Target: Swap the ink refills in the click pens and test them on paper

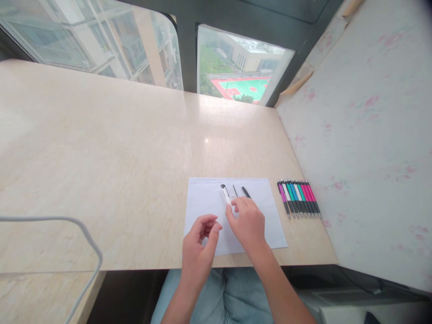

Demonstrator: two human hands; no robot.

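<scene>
Two hands: right hand (248,220) pinches the near end of a white pen (225,193); left hand (198,240) curls loosely beside it, its grip impossible to tell.
White pen: over the paper (202,200), clip end toward the paper's far edge.
Black parts: a thin rod (235,191) and a thicker tube (246,192) lie right of the pen, near that edge.
Paper: at the tabletop's (118,180) near edge.
Coloured pens (299,198): side by side between the paper and the tabletop's right edge.
</scene>
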